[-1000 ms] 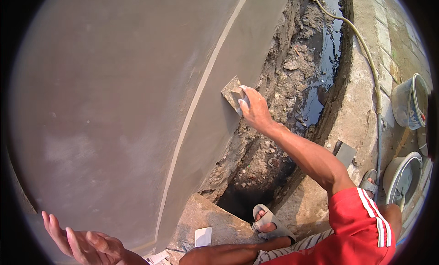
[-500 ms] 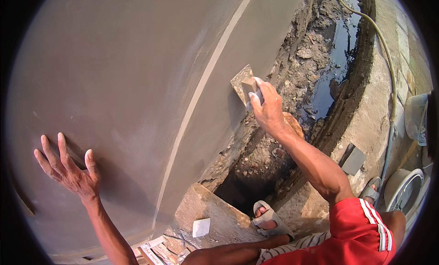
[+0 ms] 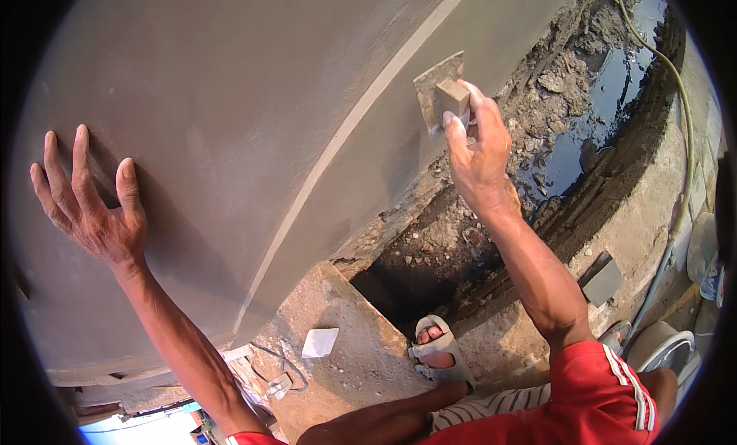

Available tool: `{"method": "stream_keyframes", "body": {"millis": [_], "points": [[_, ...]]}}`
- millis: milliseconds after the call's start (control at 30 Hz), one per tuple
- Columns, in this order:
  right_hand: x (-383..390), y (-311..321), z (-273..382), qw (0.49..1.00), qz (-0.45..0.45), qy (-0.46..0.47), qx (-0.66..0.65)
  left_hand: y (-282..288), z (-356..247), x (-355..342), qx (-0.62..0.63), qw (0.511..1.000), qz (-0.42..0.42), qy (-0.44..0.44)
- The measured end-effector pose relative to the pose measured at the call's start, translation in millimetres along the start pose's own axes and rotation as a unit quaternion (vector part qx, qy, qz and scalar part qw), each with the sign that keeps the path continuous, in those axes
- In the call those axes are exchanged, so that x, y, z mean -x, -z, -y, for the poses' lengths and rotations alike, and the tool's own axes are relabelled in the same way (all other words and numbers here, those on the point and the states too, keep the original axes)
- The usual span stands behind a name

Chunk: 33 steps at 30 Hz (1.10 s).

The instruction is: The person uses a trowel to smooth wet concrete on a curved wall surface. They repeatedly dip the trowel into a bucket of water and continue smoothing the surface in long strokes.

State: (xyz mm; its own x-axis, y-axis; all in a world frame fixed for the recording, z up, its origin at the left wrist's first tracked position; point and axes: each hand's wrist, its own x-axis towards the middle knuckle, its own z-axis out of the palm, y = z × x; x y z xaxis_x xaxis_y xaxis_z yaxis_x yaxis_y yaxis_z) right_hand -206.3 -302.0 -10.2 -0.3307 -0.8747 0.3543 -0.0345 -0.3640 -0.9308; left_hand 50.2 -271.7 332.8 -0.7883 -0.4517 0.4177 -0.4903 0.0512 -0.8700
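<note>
And here is the right hand (image 3: 482, 149), thumb and fingers clamped around the blocky handle of a hand float (image 3: 439, 93), out on the wall's narrow right-hand band, just beside the broken lower edge. Whether its plate lies flush on the surface is hard to call. Over on the left, the left hand (image 3: 104, 215) has nothing in its grasp: fingers spread wide, palm toward the grey plastered wall (image 3: 230, 99).

How far along? Judging by the look of it, well on. The broad face reads smooth and even, only faint scuffs and a pale sheen breaking it up. The band under the float looks levelled too; if anything is left, it is probably the finishing there, though no bare patch shows.

Now the textures: a pale flat stripe (image 3: 338, 142) bends across the fine, matte plaster. Below, all is rough: crumbly rubble (image 3: 564, 84), dark glossy water (image 3: 560, 157), a gritty concrete ledge (image 3: 633, 230). A smooth white square piece (image 3: 320, 343) lies near the sandalled foot (image 3: 437, 349).
</note>
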Motion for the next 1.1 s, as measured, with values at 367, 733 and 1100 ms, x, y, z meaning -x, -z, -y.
{"method": "stream_keyframes", "body": {"millis": [367,733,1100], "points": [[63.9,22.4,-2.0,0.986,0.153,-0.052,0.037,1.1,0.6,-3.3,0.022,0.999,-0.013,0.022],[-95.3,11.8,76.0,0.992,-0.008,-0.077,-0.096,1.6,3.0,4.8,0.041,0.998,0.006,0.037],[77.7,-59.8,123.4,0.939,0.235,-0.188,-0.168,-4.4,1.0,4.1,0.058,0.998,-0.010,0.037]]}}
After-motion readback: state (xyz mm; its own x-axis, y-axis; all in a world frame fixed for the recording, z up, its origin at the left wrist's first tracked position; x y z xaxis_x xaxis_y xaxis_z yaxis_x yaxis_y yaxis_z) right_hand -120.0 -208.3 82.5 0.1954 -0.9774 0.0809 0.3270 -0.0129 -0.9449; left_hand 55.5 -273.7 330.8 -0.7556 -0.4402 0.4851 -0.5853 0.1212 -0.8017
